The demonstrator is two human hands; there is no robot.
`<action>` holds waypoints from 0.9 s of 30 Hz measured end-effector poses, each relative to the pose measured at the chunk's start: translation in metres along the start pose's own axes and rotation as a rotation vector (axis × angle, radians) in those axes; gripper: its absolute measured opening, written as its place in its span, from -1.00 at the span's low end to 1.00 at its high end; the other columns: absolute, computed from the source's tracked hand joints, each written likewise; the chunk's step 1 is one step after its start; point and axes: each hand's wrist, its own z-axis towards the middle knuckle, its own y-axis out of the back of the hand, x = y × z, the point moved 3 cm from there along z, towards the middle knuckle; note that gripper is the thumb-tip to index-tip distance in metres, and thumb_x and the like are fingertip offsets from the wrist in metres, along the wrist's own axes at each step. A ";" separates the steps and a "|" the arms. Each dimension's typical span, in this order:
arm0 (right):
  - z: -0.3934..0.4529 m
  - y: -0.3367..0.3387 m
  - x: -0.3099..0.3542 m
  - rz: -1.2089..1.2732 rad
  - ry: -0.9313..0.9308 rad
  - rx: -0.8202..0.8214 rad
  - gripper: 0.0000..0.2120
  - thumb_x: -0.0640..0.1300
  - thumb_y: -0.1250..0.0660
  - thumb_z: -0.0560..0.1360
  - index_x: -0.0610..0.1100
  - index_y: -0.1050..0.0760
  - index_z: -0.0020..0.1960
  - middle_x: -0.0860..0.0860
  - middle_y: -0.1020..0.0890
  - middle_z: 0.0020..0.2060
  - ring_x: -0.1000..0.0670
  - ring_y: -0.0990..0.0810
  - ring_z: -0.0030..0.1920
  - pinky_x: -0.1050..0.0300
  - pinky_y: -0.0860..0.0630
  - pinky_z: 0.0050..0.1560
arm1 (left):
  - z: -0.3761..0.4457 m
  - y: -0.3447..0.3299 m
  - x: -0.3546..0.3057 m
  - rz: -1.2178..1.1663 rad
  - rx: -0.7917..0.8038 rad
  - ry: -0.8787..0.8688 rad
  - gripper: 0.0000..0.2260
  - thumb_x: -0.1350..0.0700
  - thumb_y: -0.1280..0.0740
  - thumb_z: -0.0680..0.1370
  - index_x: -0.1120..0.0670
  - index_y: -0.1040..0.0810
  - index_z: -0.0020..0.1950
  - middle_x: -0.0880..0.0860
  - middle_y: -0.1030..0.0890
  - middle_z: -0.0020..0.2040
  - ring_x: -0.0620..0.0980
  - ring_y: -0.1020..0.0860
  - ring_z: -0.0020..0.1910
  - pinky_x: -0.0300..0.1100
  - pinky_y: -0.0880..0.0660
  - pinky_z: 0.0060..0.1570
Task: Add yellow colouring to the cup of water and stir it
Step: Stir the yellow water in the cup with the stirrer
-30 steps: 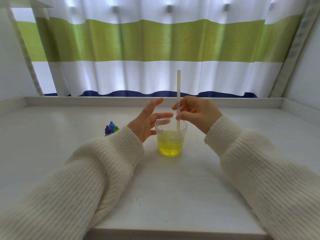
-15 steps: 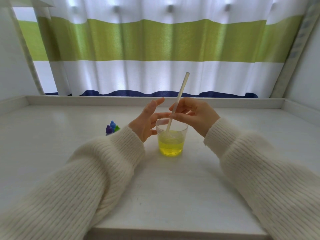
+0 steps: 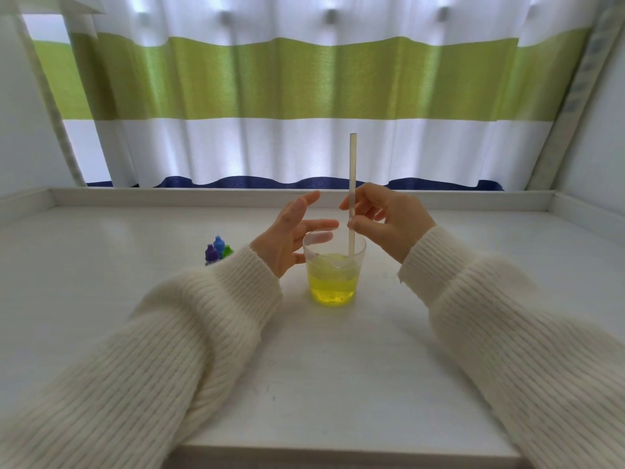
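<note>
At the centre of the frame, the clear cup [image 3: 334,265] of yellow water stands on the white worktop [image 3: 338,367]. The right hand [image 3: 389,220] pinches an upright straw [image 3: 352,184] dipped into it; the left hand [image 3: 291,235], fingers spread, hovers beside the rim.

A white, green and navy striped fabric curtain [image 3: 304,96] is seen hanging behind the white wooden table [image 3: 321,367], its folds backlit.

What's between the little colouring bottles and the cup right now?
In the head view, the left hand and its sleeve cuff lie between the bottles and the cup.
</note>
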 end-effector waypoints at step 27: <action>-0.002 -0.010 0.004 0.188 -0.047 0.039 -0.90 -0.10 -0.34 0.44 0.05 -0.51 -0.06 0.20 -0.58 -0.23 0.21 -0.55 -0.14 0.37 -0.42 -0.13 | -0.002 0.000 0.000 -0.010 -0.014 -0.002 -0.40 -0.27 0.01 0.33 -0.15 -0.16 0.36 0.02 -0.48 0.16 0.05 -0.45 0.17 0.03 -0.34 0.12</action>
